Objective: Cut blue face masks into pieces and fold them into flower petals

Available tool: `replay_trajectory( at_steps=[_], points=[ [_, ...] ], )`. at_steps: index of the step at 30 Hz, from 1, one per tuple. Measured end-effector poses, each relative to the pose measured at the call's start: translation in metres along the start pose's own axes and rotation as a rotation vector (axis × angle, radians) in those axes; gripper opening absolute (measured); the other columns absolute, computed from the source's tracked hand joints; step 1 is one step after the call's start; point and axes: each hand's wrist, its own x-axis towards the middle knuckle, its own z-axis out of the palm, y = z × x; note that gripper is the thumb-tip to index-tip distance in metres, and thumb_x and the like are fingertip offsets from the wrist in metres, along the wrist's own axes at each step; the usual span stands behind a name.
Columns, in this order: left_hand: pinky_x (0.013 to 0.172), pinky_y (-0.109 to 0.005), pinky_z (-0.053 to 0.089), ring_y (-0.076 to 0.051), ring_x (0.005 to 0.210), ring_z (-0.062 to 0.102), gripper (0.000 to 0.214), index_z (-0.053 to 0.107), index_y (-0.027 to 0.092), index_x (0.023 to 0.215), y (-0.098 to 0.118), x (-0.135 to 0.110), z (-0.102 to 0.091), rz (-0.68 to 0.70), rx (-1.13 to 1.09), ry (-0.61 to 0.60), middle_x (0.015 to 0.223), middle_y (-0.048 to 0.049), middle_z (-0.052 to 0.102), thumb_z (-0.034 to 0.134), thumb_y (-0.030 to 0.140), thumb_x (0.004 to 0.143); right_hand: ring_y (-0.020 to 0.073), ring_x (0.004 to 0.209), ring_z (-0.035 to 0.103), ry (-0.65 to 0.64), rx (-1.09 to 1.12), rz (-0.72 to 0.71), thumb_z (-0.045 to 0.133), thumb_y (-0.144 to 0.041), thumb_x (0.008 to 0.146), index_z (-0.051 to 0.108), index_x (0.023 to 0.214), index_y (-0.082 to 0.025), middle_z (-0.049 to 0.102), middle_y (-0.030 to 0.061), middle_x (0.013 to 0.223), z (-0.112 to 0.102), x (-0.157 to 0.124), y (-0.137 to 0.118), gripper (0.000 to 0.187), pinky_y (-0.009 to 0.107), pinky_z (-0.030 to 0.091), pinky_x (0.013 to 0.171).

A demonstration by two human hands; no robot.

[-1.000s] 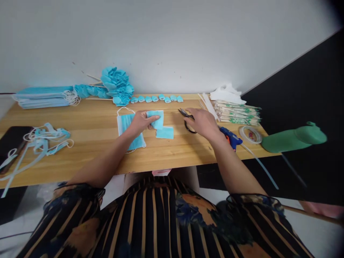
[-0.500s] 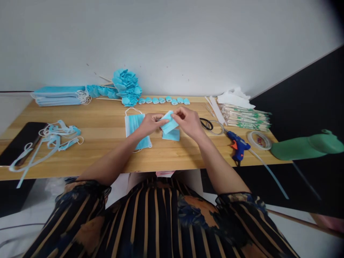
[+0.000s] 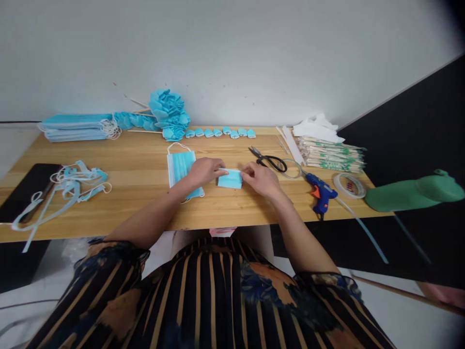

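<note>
A small blue rectangle of face mask fabric [image 3: 230, 179] is low over the wooden table, in front of me. My left hand [image 3: 208, 170] pinches its upper left corner between thumb and fingers. At the right edge, my right hand [image 3: 262, 178] is closed on the piece with thumb and fingertips. Whether a second piece lies beneath, I cannot tell. A whole blue face mask [image 3: 180, 166] with white ear loops lies partly under my left hand and forearm. Just beyond my right hand rest black-handled scissors [image 3: 271, 160].
Small folded blue pieces [image 3: 217, 132] form a row at the back, beside blue fabric flowers [image 3: 169, 114] and stacked masks [image 3: 78, 128]. Cut strips [image 3: 74, 186] overlap a phone [image 3: 23, 191] at left. A blue glue gun [image 3: 320, 193], tape roll [image 3: 349, 186] and green bottle [image 3: 410, 191] are right.
Both hands have lowered the raised blue piece toward the table, where another piece lay. My right hand has shifted right and down, exposing the scissors' blades.
</note>
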Motion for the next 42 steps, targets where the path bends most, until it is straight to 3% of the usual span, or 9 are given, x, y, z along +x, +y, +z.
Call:
replay_trajectory(
  at_steps=[3,6,11,18,24,27,30,35,42],
  points=[
    [0.065,-0.029,0.033,-0.020,0.070,0.062,0.027,0.079,0.023,0.102,-0.002,0.000,-0.001,-0.002,-0.012,0.004,0.071,-0.0029,0.072,0.073,0.044,0.087,0.0239,0.092,0.069,0.029,-0.017,-0.039,0.063,-0.041,0.097,0.070,0.125,-0.019,0.078,0.0101,0.106,0.000,0.004,0.000,0.037,0.032,0.045,0.074],
    [0.067,-0.029,0.035,-0.021,0.075,0.065,0.028,0.079,0.023,0.105,-0.004,0.000,-0.002,0.000,-0.007,0.023,0.078,-0.0045,0.075,0.070,0.044,0.089,0.0254,0.103,0.068,-0.002,-0.048,-0.141,0.067,-0.040,0.097,0.070,0.130,-0.019,0.076,0.0125,0.118,0.004,0.007,-0.004,0.039,0.033,0.046,0.083],
    [0.069,-0.029,0.039,-0.023,0.074,0.067,0.035,0.080,0.022,0.105,-0.006,-0.001,-0.001,0.006,-0.025,-0.008,0.075,-0.0050,0.075,0.071,0.050,0.087,0.0266,0.107,0.066,-0.054,-0.115,-0.164,0.067,-0.035,0.098,0.073,0.115,-0.020,0.075,0.0116,0.112,0.013,0.005,-0.015,0.023,0.032,0.043,0.080],
    [0.075,-0.030,0.043,-0.024,0.088,0.070,0.042,0.079,0.022,0.100,-0.010,0.001,-0.002,0.049,-0.043,-0.020,0.101,-0.0084,0.081,0.057,0.057,0.092,0.0204,0.087,0.065,-0.008,0.055,-0.187,0.065,-0.025,0.094,0.069,0.097,-0.021,0.077,0.0047,0.099,0.011,-0.008,-0.017,0.007,0.030,0.039,0.073],
    [0.064,-0.028,0.040,-0.018,0.065,0.060,0.051,0.075,0.019,0.089,-0.008,0.003,-0.011,0.065,0.013,-0.068,0.068,-0.0027,0.069,0.040,0.054,0.098,0.0268,0.101,0.067,0.333,-0.044,-0.233,0.060,-0.022,0.097,0.070,0.101,-0.020,0.078,0.0102,0.104,-0.003,-0.022,-0.011,0.011,0.035,0.044,0.081],
    [0.068,-0.029,0.045,-0.019,0.071,0.065,0.045,0.076,0.019,0.098,-0.008,0.004,-0.013,0.082,0.066,-0.112,0.080,-0.0044,0.076,0.044,0.050,0.097,0.0279,0.104,0.068,0.221,-0.109,-0.430,0.065,-0.025,0.097,0.072,0.104,-0.019,0.079,0.0113,0.106,0.003,-0.032,-0.007,0.012,0.039,0.046,0.090],
    [0.079,-0.031,0.050,-0.023,0.089,0.072,0.042,0.077,0.019,0.102,-0.007,0.008,-0.013,0.132,0.169,-0.169,0.103,-0.0081,0.081,0.044,0.045,0.097,0.0268,0.103,0.070,0.062,-0.054,-0.569,0.072,-0.039,0.096,0.072,0.113,-0.018,0.080,0.0111,0.112,0.009,-0.039,-0.002,0.027,0.042,0.047,0.099],
    [0.097,-0.036,0.053,-0.027,0.113,0.072,0.045,0.076,0.020,0.118,-0.004,0.007,-0.023,0.192,0.294,-0.273,0.125,-0.0093,0.079,0.042,0.043,0.100,0.0284,0.109,0.072,0.096,0.061,-0.500,0.062,-0.040,0.103,0.073,0.116,-0.018,0.080,0.0117,0.116,0.003,-0.039,0.008,0.027,0.044,0.050,0.099],
    [0.111,-0.046,0.050,-0.029,0.126,0.067,0.044,0.074,0.018,0.125,-0.033,-0.036,-0.059,0.192,0.380,-0.098,0.132,-0.0127,0.075,0.043,0.039,0.102,0.0291,0.110,0.074,0.121,0.119,-0.488,0.059,-0.034,0.103,0.074,0.114,-0.021,0.080,0.0117,0.116,0.002,-0.039,0.018,0.023,0.046,0.055,0.097]
  ],
)
